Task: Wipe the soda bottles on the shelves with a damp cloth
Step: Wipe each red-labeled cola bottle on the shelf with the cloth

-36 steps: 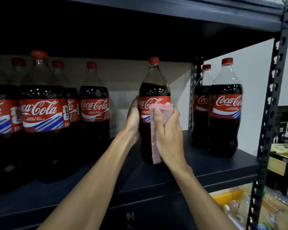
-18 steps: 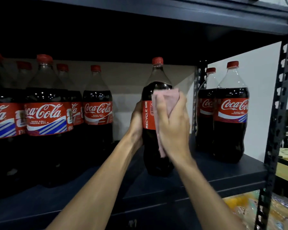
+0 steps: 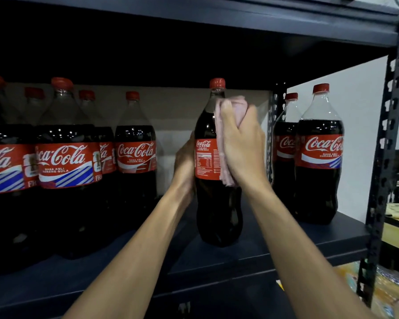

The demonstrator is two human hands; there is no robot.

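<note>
The bottle point(image 3: 217, 203) being wiped stood upright on the shelf point(image 3: 286, 247). It was nearer the front edge than the others, in the gap between the row of bottles point(image 3: 65, 162) toward the left end and the pair of bottles point(image 3: 318, 157) at the right end beside the post point(image 3: 387, 157). This forward, isolated position probably gave both hands room around the whole body.

The left hand point(image 3: 184, 162) was applied to the left side of the bottle at label height. Its grip was wrapped round the body, with the fingers hidden behind it. Its likely function was to steady the bottle against wiping pressure. The label's printed panel faced outward, whereas the neighbouring bottles showed their logos, so this hand probably also served to turn the bottle.

The right hand point(image 3: 242, 143) had its grip clamped on the cloth point(image 3: 236, 104), a pink one bunched in the palm. The fingers curled over the bottle's shoulder and pressed the cloth against the upper right side. A loose tail hung below the palm across the label. Bunching the cloth gave a thick pad that fitted the curved wall. Whether it was damp could not be determined.

Judged step: wiping the shoulder and upper body. The red cap and the lower body were not covered by the cloth and presumably awaited treatment, as did the other bottles.
</note>
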